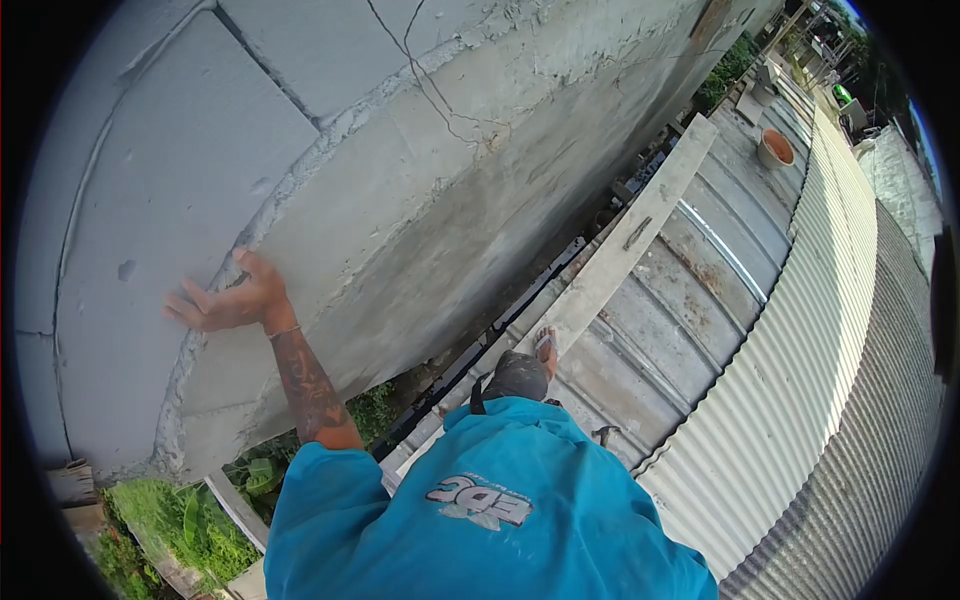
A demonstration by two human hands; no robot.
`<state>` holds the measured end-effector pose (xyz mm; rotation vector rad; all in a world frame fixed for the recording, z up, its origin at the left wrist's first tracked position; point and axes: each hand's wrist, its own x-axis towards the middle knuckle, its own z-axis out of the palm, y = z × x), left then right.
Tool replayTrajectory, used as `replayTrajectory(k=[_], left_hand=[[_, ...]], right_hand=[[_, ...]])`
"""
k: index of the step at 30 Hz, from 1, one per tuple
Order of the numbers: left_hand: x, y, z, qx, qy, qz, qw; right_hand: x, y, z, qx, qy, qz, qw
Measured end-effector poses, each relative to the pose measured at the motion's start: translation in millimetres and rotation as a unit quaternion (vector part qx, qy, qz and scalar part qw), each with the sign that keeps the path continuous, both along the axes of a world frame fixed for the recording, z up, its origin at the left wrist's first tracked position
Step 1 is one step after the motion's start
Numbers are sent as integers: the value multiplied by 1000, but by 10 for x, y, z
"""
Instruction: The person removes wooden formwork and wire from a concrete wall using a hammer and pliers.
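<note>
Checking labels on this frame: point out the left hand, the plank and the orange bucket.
Left hand (pixel 243 304): head view, middle of the hand.
Plank (pixel 598 279): head view, bare upper face.
Orange bucket (pixel 777 147): head view, inside surface.

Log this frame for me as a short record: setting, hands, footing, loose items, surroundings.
setting: outdoors, high beside a wall of grey blocks with a rough mortar edge
left hand: spread against the wall, holding nothing visible
right hand: not in view
footing: one foot on a long plank laid along the metal roof
loose items: dark tool on the plank; orange bucket farther along the roof
surroundings: corrugated sheets to the right; greenery below left
</note>
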<state>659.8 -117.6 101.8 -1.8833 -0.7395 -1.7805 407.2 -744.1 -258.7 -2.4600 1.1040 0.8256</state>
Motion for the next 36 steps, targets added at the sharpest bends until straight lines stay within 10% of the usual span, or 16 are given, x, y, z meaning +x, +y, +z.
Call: replayTrajectory(k=[18,25,36], left_hand=[[56,165,-114,66,34,59,996],[317,-406,-385,-142,42,172,974],[1517,-1794,-1838,-274,339,73,897]], right_hand=[[2149,-1058,-476,99,-72,-77,990],[3336,-1014,-15,11,-37,-40,998],[5328,-1698,-3213,-8,-41,-30,999]])
